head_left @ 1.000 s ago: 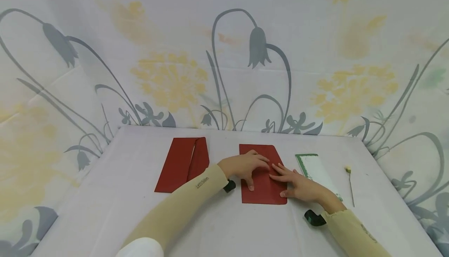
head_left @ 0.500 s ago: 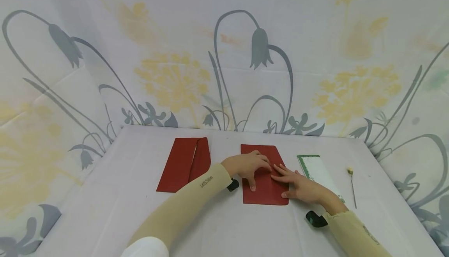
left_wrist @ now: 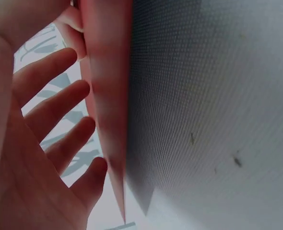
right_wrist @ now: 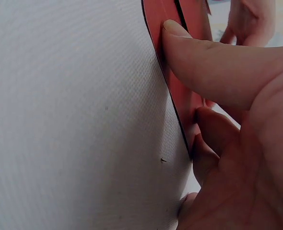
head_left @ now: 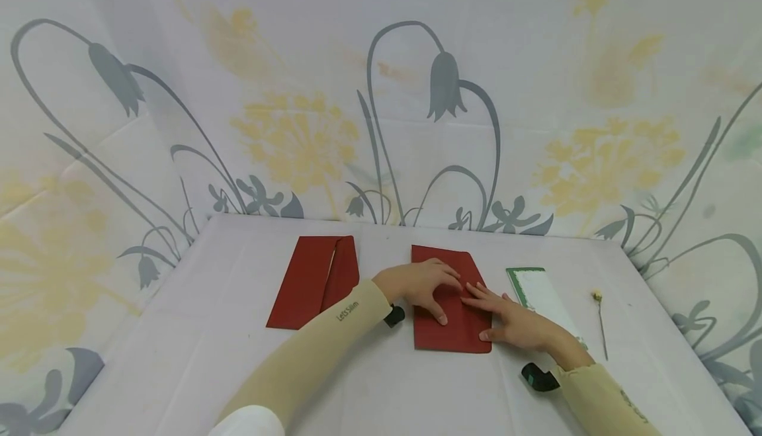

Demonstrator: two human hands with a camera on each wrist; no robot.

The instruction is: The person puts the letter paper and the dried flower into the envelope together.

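Envelope (head_left: 461, 325) of red paper lies flat in the head view, midway between the left and right edges of the table (head_left: 357, 393), short of the far edge. The left hand (head_left: 419, 284) rests on it, fingers spread and loosely bent, thumb wide; the right hand (head_left: 516, 323) touches its right side with extended fingers. Toward the far left corner, the second envelope (head_left: 303, 277) runs under the left sleeve (head_left: 324, 333) as seen here; a low swing of that arm could drag it. The green-bordered card (head_left: 543, 294) just beside the right hand and the dried flower (head_left: 597, 296) nearer the right edge make that side look tight; the near side offers more room.

The left wrist view shows wide-set fingers against the red paper, gripping nothing.

In the right wrist view the thumb presses near the paper's border; uneven pressure could crease or skid it.
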